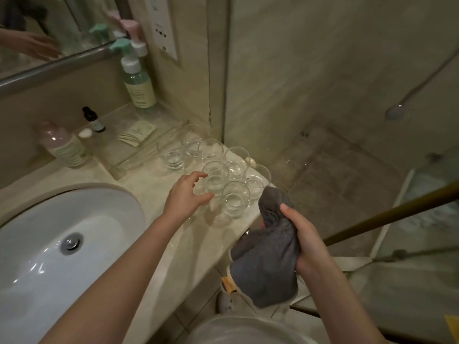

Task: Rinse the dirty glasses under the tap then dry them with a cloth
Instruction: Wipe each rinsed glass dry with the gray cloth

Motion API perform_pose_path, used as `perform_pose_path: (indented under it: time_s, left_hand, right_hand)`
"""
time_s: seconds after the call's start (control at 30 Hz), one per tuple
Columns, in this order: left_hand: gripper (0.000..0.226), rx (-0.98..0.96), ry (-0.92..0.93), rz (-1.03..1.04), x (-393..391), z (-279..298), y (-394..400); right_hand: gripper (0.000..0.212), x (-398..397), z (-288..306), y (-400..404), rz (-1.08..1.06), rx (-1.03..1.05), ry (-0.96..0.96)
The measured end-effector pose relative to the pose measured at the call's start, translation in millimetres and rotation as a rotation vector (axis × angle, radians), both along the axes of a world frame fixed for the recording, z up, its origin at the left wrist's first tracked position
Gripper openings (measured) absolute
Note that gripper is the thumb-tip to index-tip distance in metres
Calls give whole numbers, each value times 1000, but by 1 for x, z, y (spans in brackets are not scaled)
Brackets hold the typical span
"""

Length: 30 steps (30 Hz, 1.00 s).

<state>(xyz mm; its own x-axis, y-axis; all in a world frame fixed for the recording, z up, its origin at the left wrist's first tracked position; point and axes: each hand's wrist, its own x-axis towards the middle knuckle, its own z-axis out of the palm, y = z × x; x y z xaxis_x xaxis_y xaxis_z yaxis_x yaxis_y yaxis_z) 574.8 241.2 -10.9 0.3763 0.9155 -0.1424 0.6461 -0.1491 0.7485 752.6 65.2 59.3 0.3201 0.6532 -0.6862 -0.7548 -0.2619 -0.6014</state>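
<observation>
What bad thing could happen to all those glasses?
The glasses stand packed close together near the counter's edge, so the reaching left hand might knock one into another or off. The counter looks wet, so a glass may slip. The right hand is busy holding the cloth.

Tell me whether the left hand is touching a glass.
Cannot tell. In the head view the left hand reaches with curled fingers at the nearest glass; the clear rim overlaps the fingertips, showing neither contact nor gap plainly.

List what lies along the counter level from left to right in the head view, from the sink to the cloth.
Sink → left hand → cluster of glasses → grey cloth → right hand.
</observation>
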Motion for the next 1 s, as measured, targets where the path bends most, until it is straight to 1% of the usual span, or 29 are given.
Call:
perform_pose_path:
  time_s: [0.07,0.17,0.37,0.5,0.57,0.67,0.77,0.87,0.93,1.0]
  left_hand:
    - [43,-8,35,-17,8,-4,2]
    - [26,1,79,11,15,-10,5]
    - [9,22,34,14,23,-15,8]
    - [12,-1,-123,97,23,-12,8]
    - [17,-39,-195,127,21,-5,6]
    - [22,-147,-303,147,11,5,4]
    - [20,-184,-415,133,2,25,2]
    - [19,-159,-505,79,-1,58,-5]
    - [18,-151,-582,48,-2,84,-14]
    - [11,-181,-675,21,-5,107,-24]
  right_hand:
    - [53,7,-1,-1,11,-6,-18]
    - [51,13,0,-1,13,-14,-22]
    - [45,18,0,2,50,1,-18]
    - [35,17,2,6,79,29,-33]
    - [35,17,3,7,103,45,-50]
    - [39,15,7,10,144,67,-63]
    - [37,10,12,13,161,75,-84]
    - [33,5,17,17,147,107,-121]
    - [22,1,22,19,120,141,-209]
    - [8,-3,29,22,78,205,-339]
